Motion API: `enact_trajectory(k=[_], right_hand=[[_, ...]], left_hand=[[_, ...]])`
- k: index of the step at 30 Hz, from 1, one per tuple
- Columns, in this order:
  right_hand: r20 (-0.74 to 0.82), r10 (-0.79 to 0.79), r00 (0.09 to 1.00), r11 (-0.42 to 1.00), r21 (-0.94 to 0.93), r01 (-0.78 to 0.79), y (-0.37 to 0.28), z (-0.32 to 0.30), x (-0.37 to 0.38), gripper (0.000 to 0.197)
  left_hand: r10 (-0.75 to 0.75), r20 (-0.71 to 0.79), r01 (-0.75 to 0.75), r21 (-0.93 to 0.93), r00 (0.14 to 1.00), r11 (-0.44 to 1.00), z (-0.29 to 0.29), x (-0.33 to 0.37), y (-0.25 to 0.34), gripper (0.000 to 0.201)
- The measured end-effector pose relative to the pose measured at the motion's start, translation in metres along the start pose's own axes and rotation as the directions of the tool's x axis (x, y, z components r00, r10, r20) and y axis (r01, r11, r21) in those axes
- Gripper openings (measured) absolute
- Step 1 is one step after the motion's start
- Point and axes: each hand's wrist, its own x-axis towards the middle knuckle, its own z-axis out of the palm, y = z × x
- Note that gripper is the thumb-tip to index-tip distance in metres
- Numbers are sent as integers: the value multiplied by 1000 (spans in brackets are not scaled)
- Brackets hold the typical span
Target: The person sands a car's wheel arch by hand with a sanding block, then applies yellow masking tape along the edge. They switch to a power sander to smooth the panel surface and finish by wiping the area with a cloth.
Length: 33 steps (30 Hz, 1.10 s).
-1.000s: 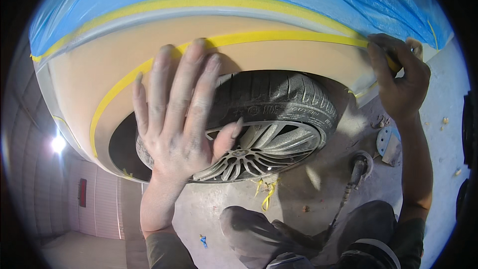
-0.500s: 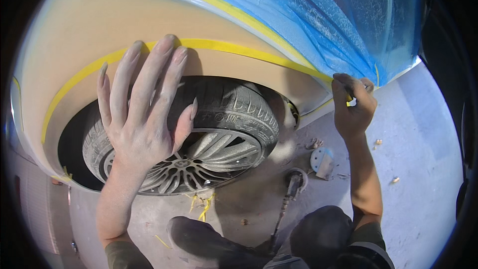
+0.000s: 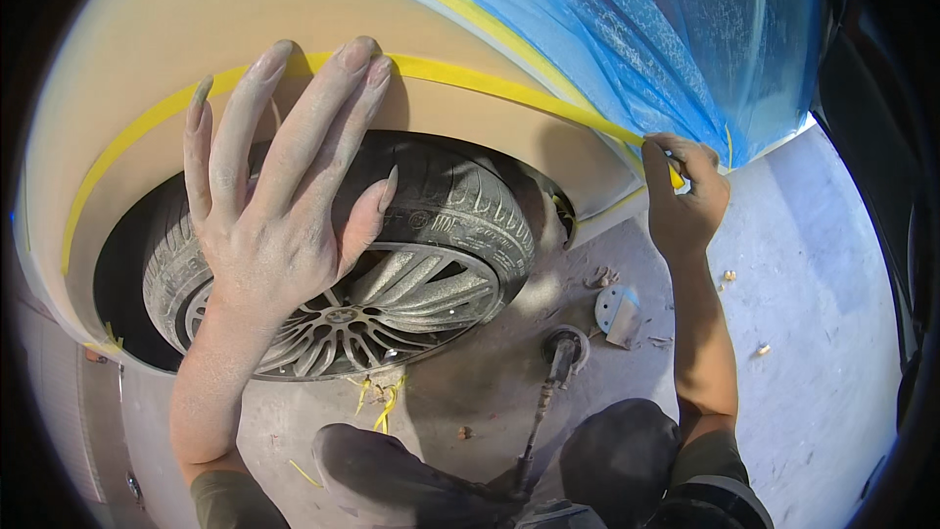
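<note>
A strip of yellow masking tape (image 3: 470,81) follows the wheel arch on a beige, dull-surfaced car fender (image 3: 441,118). My left hand (image 3: 279,206), pale with dust, lies against the fender with its fingers stretched out. Its fingertips rest on and around the strip above the tire (image 3: 470,206). On the right, my right hand (image 3: 685,191) is closed at the end of the strip, where the tape runs taut past the fender. A bit of yellow, the tape roll (image 3: 676,176), shows between its fingers; the rest is hidden.
Blue plastic sheeting (image 3: 676,29), edged with another yellow tape line, covers the car above right. A sander (image 3: 565,348) with a hose stands on the floor between my knees and the wheel. Beside it lies a round perforated disc (image 3: 617,312). Tape scraps (image 3: 387,407) lie below the wheel.
The view has shifted a little. My left hand has slid up and to the right along the tape strip. The right hand keeps its grip near the same spot.
</note>
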Motion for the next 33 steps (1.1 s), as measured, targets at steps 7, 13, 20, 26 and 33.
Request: enact_trajectory(k=[7,13,20,26,33], right_hand=[[-52,-14,999,999,48,17,4,8,-6,6],[-58,17,998,1000,-5,-17,0,7,-10,6],[6,-557,830,830,-41,557,-36,-26,-68,24],[38,-452,891,891,-19,453,-27,-32,-68,27],[-71,-141,987,989,36,144,-6,-14,-33,16]], left_hand=[[21,54,-21,6,998,1000,-3,8,6,57],[75,86,-78,38,994,996,-5,12,8,58],[56,156,-86,193,986,977,-3,9,9,57],[120,-20,-117,129,993,985,5,8,7,58],[122,49,-128,161,991,979,1,7,7,61]])
